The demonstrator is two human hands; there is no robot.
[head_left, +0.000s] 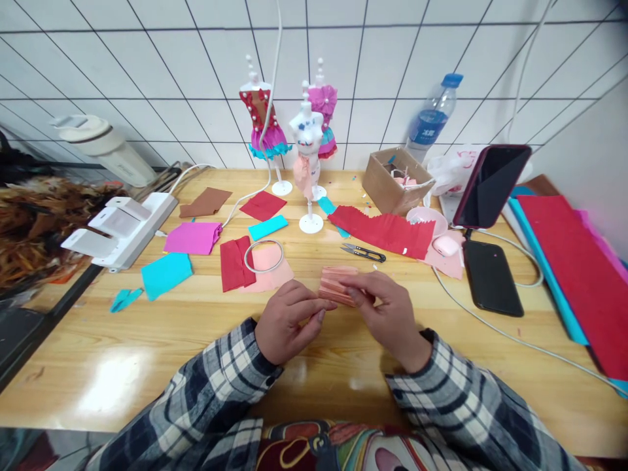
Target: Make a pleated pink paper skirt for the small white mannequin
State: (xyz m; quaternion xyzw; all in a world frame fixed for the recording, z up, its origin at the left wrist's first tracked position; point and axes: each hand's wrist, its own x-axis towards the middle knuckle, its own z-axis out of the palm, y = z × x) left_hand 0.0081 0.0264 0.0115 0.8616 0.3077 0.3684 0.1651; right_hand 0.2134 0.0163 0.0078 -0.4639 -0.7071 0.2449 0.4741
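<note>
A small piece of pink crepe paper, folded into narrow pleats, is held above the table in front of me. My right hand grips its right side between thumb and fingers. At the lower left corner, my left hand has its thumb and index finger closed together against the paper's edge; its other fingers are curled. Just beyond the hands lie black thread snips. A metal ring rests across a folded red piece and a flat pink piece to the left.
Several small white dress forms in paper outfits stand by the tiled wall. A long red strip, a cardboard box and a phone are to the right. Blue sheets and a power strip lie left.
</note>
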